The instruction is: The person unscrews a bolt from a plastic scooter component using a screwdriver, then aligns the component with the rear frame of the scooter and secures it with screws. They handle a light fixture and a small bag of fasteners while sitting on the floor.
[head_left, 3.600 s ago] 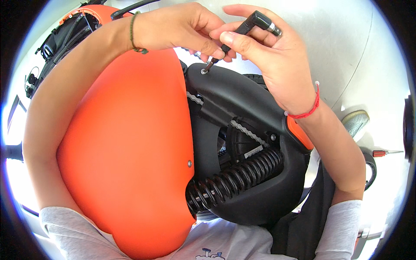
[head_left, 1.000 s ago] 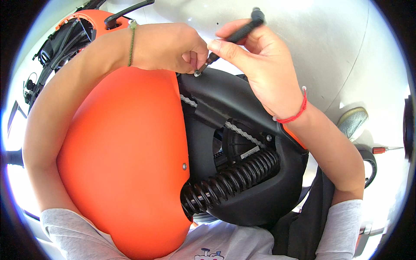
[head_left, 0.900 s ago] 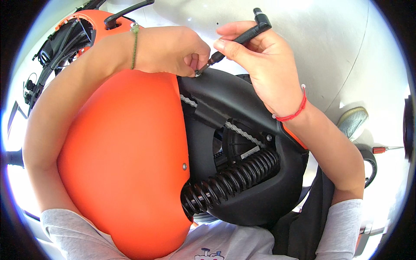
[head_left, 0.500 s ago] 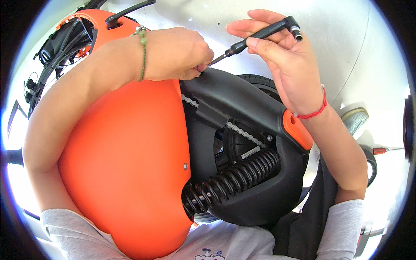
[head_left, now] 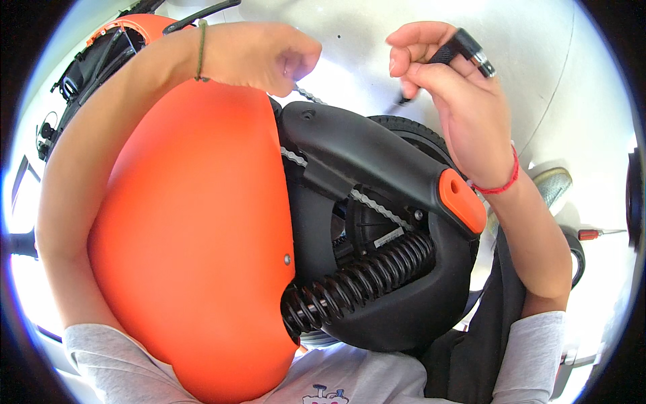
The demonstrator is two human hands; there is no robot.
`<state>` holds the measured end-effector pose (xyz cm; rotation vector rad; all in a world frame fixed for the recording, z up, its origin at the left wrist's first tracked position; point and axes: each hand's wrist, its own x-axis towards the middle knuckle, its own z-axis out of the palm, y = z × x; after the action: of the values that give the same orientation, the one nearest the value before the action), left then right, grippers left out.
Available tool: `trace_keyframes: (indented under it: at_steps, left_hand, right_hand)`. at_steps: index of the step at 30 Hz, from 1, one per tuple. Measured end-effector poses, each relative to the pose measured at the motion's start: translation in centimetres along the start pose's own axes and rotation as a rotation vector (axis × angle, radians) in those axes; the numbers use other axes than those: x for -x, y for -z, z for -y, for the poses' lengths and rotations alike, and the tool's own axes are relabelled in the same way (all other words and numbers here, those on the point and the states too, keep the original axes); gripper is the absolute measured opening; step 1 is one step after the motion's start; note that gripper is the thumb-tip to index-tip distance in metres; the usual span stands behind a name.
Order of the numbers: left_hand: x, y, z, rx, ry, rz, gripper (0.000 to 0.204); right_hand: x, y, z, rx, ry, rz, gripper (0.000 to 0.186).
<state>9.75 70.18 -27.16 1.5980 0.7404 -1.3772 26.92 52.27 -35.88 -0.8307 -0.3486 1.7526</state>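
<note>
My left hand [head_left: 266, 57] is raised over the top edge of the orange body panel [head_left: 195, 222], its fingers curled closed. What those fingers hold, if anything, is hidden. In my right hand [head_left: 464, 101] is a black screwdriver [head_left: 464, 44] with a right-angled metal end; its shaft slants down to the left, blurred by motion. Below both hands lies a black plastic chain cover [head_left: 356, 138], with a round recessed hole [head_left: 307, 115] near its upper left end. The screwdriver's tip is apart from this cover.
A black coil-spring shock absorber [head_left: 360, 283] runs beside the drive chain [head_left: 380, 207]. Behind the cover shows a tyre [head_left: 410, 131]. An orange insert [head_left: 462, 200] sits at the cover's right end. A red-handled screwdriver [head_left: 589, 234] lies on the floor at the right.
My left hand has lifted up and left off the cover, uncovering the recessed hole. My right hand has drawn the screwdriver away to the right, turning it more steeply.
</note>
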Motion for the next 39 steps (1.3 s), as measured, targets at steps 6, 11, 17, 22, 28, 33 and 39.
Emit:
trace_keyframes:
  at_steps: [6,11,17,22,28,33,39]
  left_hand:
    - [-0.8,0.5,1.9,0.163,0.047,0.012,0.011]
    - [-1.4,1.3,1.7,0.203,0.05,0.031,0.02]
    - [-0.5,1.8,3.2,0.215,0.038,-0.103,0.015]
    - [2.0,1.9,4.2,0.281,0.099,-0.164,0.011]
    - [6.0,-0.5,4.8,0.599,0.098,-0.043,0.014]
    - [5.3,-1.2,5.5,0.75,0.07,-0.119,0.014]
    - [5.3,-1.2,4.9,0.552,0.04,-0.107,0.015]
  right_hand:
    - [0.3,-1.0,3.1,0.57,0.084,0.227,0.02]
    - [0.7,-2.1,-0.5,0.972,0.114,0.24,0.045]
    - [-2.1,-4.5,-2.0,0.945,-0.211,0.401,0.058]
    - [-3.1,-4.7,-3.4,0.778,-0.304,0.47,0.062]
    - [-4.2,-6.0,-4.0,0.516,-0.431,0.489,0.068]
    - [-4.5,-6.4,-3.2,0.49,-0.541,0.518,0.071]
    - [-4.1,-6.3,-3.4,0.565,-0.337,0.51,0.061]
